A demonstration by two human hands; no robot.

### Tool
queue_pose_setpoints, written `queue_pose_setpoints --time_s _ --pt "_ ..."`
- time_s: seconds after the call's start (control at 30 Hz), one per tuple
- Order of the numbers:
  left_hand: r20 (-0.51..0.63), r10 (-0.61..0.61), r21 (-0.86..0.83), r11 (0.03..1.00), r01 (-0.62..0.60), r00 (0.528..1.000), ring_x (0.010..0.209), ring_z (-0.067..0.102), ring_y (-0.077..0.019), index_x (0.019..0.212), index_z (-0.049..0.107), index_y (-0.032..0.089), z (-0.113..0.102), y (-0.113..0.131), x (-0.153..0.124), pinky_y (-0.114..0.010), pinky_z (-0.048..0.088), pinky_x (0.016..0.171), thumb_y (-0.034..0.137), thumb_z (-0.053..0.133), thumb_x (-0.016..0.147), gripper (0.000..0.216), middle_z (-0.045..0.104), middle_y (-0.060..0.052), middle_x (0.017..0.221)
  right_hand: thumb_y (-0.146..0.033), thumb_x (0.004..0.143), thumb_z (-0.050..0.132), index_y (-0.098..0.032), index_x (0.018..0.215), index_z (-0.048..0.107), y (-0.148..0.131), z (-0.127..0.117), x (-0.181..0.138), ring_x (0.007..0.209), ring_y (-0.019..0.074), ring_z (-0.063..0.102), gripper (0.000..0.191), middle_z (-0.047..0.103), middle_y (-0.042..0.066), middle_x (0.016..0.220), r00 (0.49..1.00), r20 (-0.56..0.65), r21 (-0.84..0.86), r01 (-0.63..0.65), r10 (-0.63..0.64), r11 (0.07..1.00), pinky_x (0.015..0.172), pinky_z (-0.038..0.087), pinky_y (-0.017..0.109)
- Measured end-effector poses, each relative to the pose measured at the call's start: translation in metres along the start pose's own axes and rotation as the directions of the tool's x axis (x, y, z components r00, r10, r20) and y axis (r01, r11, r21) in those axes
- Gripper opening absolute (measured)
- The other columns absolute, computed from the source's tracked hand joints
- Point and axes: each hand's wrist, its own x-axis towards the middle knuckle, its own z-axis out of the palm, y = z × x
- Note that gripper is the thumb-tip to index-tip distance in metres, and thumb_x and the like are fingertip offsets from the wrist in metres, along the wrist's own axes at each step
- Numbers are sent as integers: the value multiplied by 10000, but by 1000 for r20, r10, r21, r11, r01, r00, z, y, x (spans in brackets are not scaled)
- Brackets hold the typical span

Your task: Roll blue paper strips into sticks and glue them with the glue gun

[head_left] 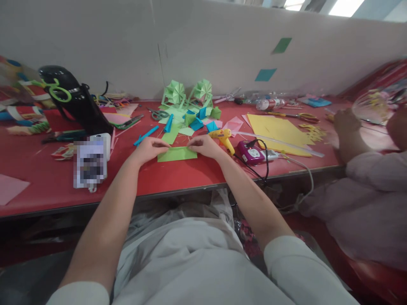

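A green strip of paper (177, 155) lies on the red table (178, 180) right in front of me, with a fold along its far edge. My left hand (151, 148) pinches its far left corner between thumb and fingers. At the far right corner, my right hand (203, 146) grips the same paper in the same way. Just beyond my right hand rests a yellow glue gun (223, 136). Blue rolled paper (146, 134) lies past my left hand. Folded blue paper pieces (196, 123) and two light green folded paper models (174, 92) stand farther back.
A phone (90, 163) leans at the left near a black case (71, 95). Right of me are a purple power socket (250, 152) with cables, yellow paper sheets (276, 131), a clear ruler (286, 145) and scissors (308, 117). Another person's hand (346, 127) is at the far right.
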Motion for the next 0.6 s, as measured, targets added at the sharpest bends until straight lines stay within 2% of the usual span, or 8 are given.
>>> queue_pose_setpoints --time_s 0.13,0.3,0.43,0.6 --pt "34 110 239 964 -115 993 768 647 -253 810 810 202 1 -5 0 -392 510 788 370 727 669 234 722 -89 838 -193 780 642 -161 858 764 5 1 -1 769 152 627 149 728 43 855 987 52 -291 162 -153 943 725 482 258" --pt "59 115 323 938 -128 992 778 633 -242 831 814 227 -1 -6 1 -383 501 797 369 687 698 232 731 -76 862 -181 837 637 -163 902 771 -2 2 0 882 188 618 150 715 77 905 951 167 -542 309 -260 782 838 454 296" --pt "102 95 363 923 -126 990 821 657 -274 810 819 246 -5 -2 6 -393 502 808 363 704 686 206 758 -84 887 -175 907 587 -156 984 767 -17 6 6 952 197 617 196 715 97 995 934 306 -631 343 -183 696 848 434 284" --pt "161 58 407 906 -119 985 800 674 -298 741 812 263 -2 8 15 -385 493 792 324 751 646 128 766 -74 797 -90 856 565 -159 982 764 -38 10 15 891 180 625 245 729 83 1026 934 358 -726 285 -11 626 760 412 256"
